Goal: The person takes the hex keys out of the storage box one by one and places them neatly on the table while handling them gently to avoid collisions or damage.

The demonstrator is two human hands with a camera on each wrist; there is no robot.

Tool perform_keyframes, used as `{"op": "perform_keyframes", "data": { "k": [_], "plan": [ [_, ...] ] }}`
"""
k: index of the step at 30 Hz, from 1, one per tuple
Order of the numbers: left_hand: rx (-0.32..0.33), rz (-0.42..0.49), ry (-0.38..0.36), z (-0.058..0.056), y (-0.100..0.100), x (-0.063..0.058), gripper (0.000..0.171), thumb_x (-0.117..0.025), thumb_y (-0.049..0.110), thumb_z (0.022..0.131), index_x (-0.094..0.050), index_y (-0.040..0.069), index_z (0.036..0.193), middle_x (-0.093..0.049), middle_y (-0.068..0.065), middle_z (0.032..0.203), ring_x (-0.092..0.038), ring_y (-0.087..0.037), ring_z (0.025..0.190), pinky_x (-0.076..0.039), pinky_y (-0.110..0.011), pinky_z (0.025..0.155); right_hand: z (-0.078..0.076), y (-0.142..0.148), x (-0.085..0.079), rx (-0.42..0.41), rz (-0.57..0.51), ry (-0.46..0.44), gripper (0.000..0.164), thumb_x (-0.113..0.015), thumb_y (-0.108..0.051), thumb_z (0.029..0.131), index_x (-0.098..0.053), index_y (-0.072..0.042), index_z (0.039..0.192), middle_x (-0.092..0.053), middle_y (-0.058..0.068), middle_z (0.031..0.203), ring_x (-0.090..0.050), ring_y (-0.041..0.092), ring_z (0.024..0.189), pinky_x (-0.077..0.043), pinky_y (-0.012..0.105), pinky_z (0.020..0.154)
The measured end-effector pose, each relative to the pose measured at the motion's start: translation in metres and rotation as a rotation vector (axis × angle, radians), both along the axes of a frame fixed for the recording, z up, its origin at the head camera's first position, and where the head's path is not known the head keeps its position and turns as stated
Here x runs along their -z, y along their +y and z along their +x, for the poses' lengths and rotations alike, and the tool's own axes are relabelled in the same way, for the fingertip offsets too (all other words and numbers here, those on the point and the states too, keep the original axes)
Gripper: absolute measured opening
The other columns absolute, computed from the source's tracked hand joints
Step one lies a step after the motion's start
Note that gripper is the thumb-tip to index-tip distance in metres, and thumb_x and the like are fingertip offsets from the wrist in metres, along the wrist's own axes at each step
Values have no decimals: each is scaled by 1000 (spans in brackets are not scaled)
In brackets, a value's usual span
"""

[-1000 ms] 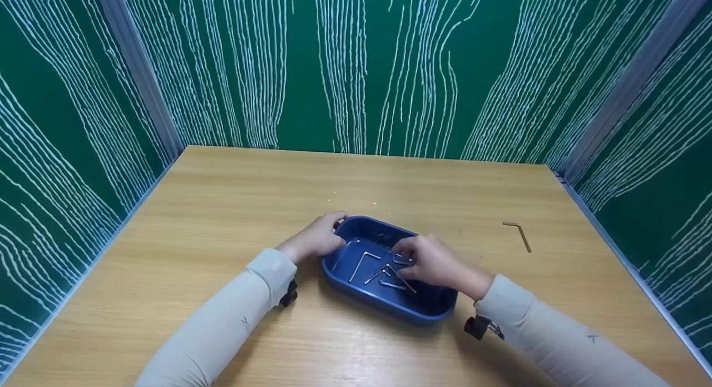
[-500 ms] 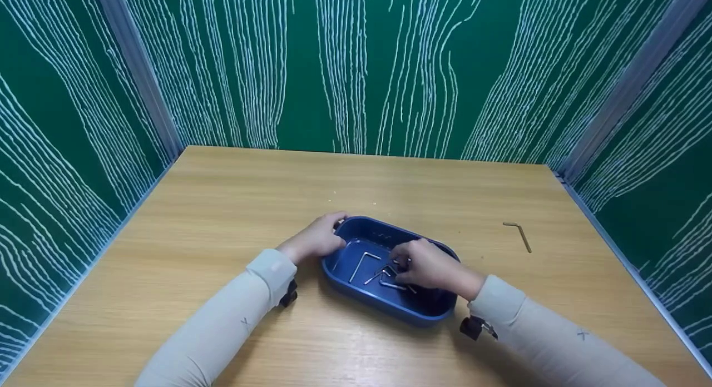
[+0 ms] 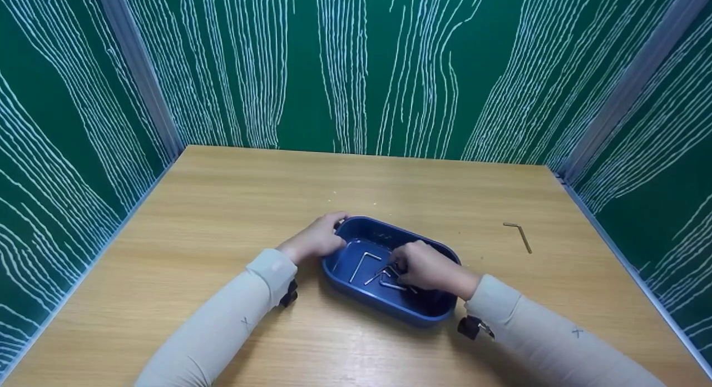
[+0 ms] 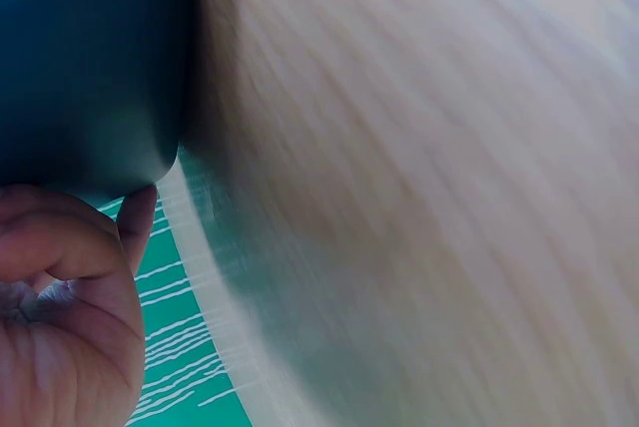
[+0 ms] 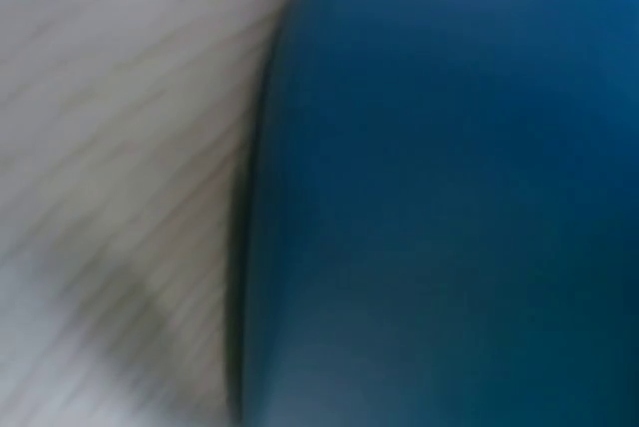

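A: Where is the blue tray (image 3: 356, 287)?

B: It stands on the desk (image 3: 222, 209), near the front edge and about in the middle; several hex keys (image 3: 364, 263) lie inside it, on its floor.

A: And the left hand (image 3: 315, 238)?

B: It holds the tray at its far left corner; the fingers curl over the rim, so this grip is closed on the tray; the left wrist view shows the curled fingers (image 4: 60, 247) beside the dark tray wall.

A: The right hand (image 3: 425, 266)?

B: It is inside the tray, bent down over the keys, fingertips among them; if its grip pinches one key, I cannot tell; the right wrist view is only blur of blue wall and desk.

A: Anything else?

B: One more hex key (image 3: 520, 234) lies alone on the desk, well apart to the right.
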State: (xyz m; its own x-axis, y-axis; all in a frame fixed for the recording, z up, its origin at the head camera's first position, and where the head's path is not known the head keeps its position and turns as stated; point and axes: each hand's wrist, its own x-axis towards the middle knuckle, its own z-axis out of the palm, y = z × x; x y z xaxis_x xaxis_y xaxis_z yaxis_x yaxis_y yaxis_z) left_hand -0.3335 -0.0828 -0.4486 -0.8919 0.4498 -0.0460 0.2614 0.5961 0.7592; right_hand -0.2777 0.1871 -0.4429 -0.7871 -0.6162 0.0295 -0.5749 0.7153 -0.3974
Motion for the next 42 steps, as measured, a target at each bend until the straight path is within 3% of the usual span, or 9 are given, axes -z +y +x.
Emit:
{"op": "perform_keyframes", "data": {
  "k": [11, 18, 27, 33, 42],
  "plan": [
    [2, -2, 4, 0, 1, 0, 50, -63, 0, 90, -62, 8, 140, -69, -19, 139, -64, -34, 124, -56, -52, 107, 0, -1, 1, -30, -31, 21, 24, -67, 17, 78, -76, 2, 95, -52, -6, 68, -45, 5, 60, -32, 19, 53],
    [-11, -21, -3, 1, 1, -1, 59, -64, 0, 89, -59, 8, 147, -67, -22, 143, -64, -36, 126, -58, -54, 106, 1, -1, 0, 2, -7, 3, 31, -66, 17, 76, -79, 4, 101, -58, -3, 71, -47, 7, 63, -35, 20, 55],
    [-8, -15, -6, 2, 2, -2, 56, -64, -1, 89, -60, 7, 144, -68, -21, 142, -64, -35, 126, -57, -53, 107, 1, 0, -1, 43, 11, -25, 35, -70, 13, 77, -81, 2, 109, -51, -7, 68, -46, 7, 59, -31, 21, 53],
    [-11, -22, -14, 3, 1, -3, 54, -64, 0, 90, -60, 8, 143, -67, -21, 142, -64, -35, 125, -57, -53, 108, 1, 2, -4, 60, -18, -11, 28, -72, 11, 76, -80, -2, 99, -54, -7, 69, -49, 8, 63, -36, 22, 57],
    [2, -19, -2, 1, 0, -3, 52, -63, 0, 89, -61, 6, 141, -69, -20, 139, -64, -34, 124, -57, -52, 108, 2, 2, -10, 58, -93, 23, 29, -72, 11, 75, -78, 1, 101, -65, 1, 74, -54, 8, 69, -46, 25, 62]
  ]
}}
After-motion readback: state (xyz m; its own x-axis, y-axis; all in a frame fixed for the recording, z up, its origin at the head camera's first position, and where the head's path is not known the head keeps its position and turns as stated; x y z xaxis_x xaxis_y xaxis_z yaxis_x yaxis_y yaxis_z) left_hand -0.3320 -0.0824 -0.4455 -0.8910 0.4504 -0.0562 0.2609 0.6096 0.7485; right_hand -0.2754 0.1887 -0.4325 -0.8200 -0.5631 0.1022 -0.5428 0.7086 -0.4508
